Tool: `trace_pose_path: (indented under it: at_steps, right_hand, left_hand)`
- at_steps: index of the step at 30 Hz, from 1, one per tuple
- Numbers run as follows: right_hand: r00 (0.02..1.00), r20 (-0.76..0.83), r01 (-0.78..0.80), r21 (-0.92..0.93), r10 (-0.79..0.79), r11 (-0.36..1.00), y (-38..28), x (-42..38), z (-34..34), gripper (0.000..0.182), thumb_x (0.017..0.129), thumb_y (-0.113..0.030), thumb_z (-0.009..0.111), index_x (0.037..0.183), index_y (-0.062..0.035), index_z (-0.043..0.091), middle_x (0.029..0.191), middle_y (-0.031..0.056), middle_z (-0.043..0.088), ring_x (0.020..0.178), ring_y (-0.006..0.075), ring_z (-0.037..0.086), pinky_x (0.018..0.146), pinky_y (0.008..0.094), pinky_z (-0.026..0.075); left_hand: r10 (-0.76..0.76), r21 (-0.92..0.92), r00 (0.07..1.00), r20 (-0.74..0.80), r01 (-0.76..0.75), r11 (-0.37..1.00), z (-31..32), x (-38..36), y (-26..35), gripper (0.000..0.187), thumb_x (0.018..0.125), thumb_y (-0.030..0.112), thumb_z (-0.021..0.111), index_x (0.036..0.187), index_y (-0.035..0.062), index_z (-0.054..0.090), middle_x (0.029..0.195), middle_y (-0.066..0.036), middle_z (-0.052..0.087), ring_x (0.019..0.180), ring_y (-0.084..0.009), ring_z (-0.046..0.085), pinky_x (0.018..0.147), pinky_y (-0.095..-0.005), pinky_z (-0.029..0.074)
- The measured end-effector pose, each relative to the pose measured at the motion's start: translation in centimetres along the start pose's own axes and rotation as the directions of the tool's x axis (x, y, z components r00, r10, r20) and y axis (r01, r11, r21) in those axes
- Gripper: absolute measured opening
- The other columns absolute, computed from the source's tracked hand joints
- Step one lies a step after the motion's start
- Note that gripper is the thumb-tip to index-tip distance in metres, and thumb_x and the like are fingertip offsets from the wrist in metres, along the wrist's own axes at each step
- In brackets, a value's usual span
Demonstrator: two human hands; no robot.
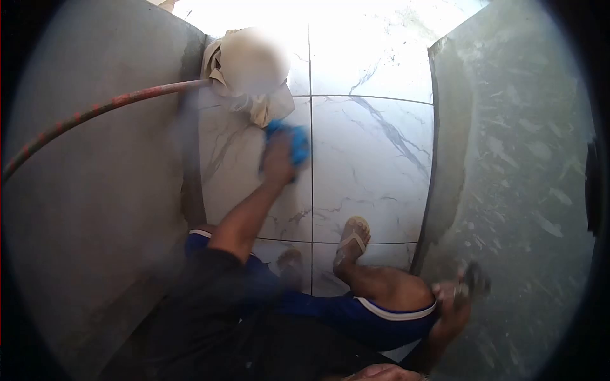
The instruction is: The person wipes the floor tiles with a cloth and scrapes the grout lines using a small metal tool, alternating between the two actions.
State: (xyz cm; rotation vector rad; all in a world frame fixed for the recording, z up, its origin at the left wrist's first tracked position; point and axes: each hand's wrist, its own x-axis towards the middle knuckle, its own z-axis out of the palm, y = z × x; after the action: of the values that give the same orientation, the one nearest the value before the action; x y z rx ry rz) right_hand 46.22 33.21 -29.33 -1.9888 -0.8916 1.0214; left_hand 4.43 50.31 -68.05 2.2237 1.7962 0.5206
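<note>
My left hand (pixel 279 162) reaches forward over the white marbled floor tiles, closed on a crumpled blue cloth (pixel 300 143). Motion blurs both a little. The cloth is at floor level, left of the long tile joint. Just beyond it lies a beige fabric bundle (pixel 270 109), partly washed out by glare. Out to the right, beside my bent knee, my right hand (pixel 452 306) is closed around a small dark object (pixel 475 279). Blur hides what kind of object that is.
Grey plastered walls rise on the left (pixel 101 127) and right (pixel 521 178), leaving a narrow tiled passage (pixel 375 165). A reddish hose or pipe (pixel 121 100) arcs across the left side towards the bundle. My sandalled foot (pixel 353 240) stands on the tiles.
</note>
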Motion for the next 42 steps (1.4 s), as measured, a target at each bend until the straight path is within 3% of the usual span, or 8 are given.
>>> trace_pose_path:
  at_steps: [4,7,10,29,31,33,37,42]
  right_hand:
    - [0.98,0.17,-0.142,0.216,0.106,0.966,4.6,13.5,7.4,0.041,0.105,-0.028,0.057,0.135,-0.0008,0.061,0.079,-0.0028,0.052,0.074,0.0072,0.051,0.069,0.0247,0.047]
    - [0.92,0.231,-0.377,0.297,0.317,0.878,10.6,24.4,14.7,0.036,0.102,-0.034,0.056,0.119,-0.0049,0.069,0.071,0.0015,0.06,0.054,0.0097,0.054,0.048,0.0244,0.044]
    - [0.962,0.089,-0.266,0.08,0.259,0.961,14.2,33.5,19.9,0.034,0.103,-0.036,0.052,0.103,-0.0052,0.066,0.079,0.008,0.071,0.049,0.0114,0.052,0.041,0.0277,0.04]
    - [0.885,0.156,-0.464,0.385,0.439,0.798,16.7,45.6,29.6,0.023,0.102,-0.021,0.048,0.081,-0.0121,0.049,0.068,0.0054,0.056,0.049,0.0143,0.05,0.037,0.0283,0.033]
    - [0.916,0.256,-0.306,-0.053,0.31,0.95,19.2,42.5,36.6,0.011,0.096,-0.01,0.06,0.089,-0.0091,0.051,0.071,0.006,0.053,0.049,0.0156,0.043,0.041,0.0318,0.034]
    - [0.767,0.499,-0.476,0.021,0.403,0.879,9.5,32.5,38.6,0.018,0.103,-0.028,0.055,0.099,-0.0106,0.053,0.072,0.005,0.059,0.054,0.0137,0.053,0.04,0.0281,0.036]
    - [0.891,0.284,-0.409,0.163,0.354,0.898,7.2,30.4,36.9,0.027,0.105,-0.034,0.052,0.101,-0.0085,0.059,0.078,0.0072,0.067,0.054,0.0141,0.056,0.039,0.0288,0.037]
    - [0.899,0.002,-0.429,0.199,0.437,0.881,10.9,39.6,27.7,0.025,0.104,-0.03,0.048,0.096,-0.0068,0.053,0.082,0.013,0.068,0.049,0.0153,0.051,0.037,0.0291,0.035]
  left_hand:
    - [-0.832,0.193,0.542,0.116,0.81,0.554,-5.2,-9.1,-6.8,0.1,0.09,0.053,0.067,0.161,-0.0002,0.021,0.167,-0.025,0.023,0.155,-0.0419,0.021,0.124,-0.0584,0.023]
    - [-0.989,0.139,0.108,0.103,0.983,0.122,-4.5,-8.0,-8.1,0.129,0.079,0.076,0.068,0.162,-0.003,0.01,0.17,-0.028,0.002,0.157,-0.0458,0.005,0.12,-0.0688,0.019]
    - [-0.967,0.267,0.037,0.252,0.958,0.106,-3.6,-8.1,-9.2,0.149,0.066,0.085,0.072,0.162,-0.0033,0.001,0.168,-0.03,-0.01,0.155,-0.0504,-0.005,0.117,-0.0734,0.018]
    - [-0.917,0.381,0.06,0.394,0.898,0.222,-4.3,-9.0,-8.6,0.153,0.061,0.09,0.071,0.16,-0.0103,0.011,0.162,-0.04,-0.018,0.151,-0.0602,-0.011,0.119,-0.0717,0.008]
    - [-0.913,0.315,0.079,0.4,0.924,0.218,-4.9,-8.6,-8.0,0.153,0.062,0.09,0.071,0.159,-0.0113,0.012,0.162,-0.04,-0.019,0.15,-0.0605,-0.011,0.119,-0.0717,0.006]
    - [-0.85,0.287,0.088,0.52,0.919,0.27,-3.5,-10.2,-10.1,0.14,0.068,0.083,0.072,0.155,-0.0147,0.022,0.161,-0.038,0.013,0.151,-0.0515,0.016,0.12,-0.0593,0.02]
    - [-0.853,0.265,0.164,0.496,0.907,0.328,-1.6,-11.5,-11.5,0.12,0.077,0.08,0.068,0.142,-0.0195,0.046,0.146,-0.036,0.051,0.14,-0.0428,0.049,0.118,-0.0429,0.032]
    - [-0.876,0.322,0.157,0.456,0.888,0.327,-1.0,-11.8,-11.9,0.117,0.076,0.079,0.069,0.138,-0.0188,0.05,0.143,-0.036,0.054,0.137,-0.0442,0.052,0.114,-0.0437,0.038]
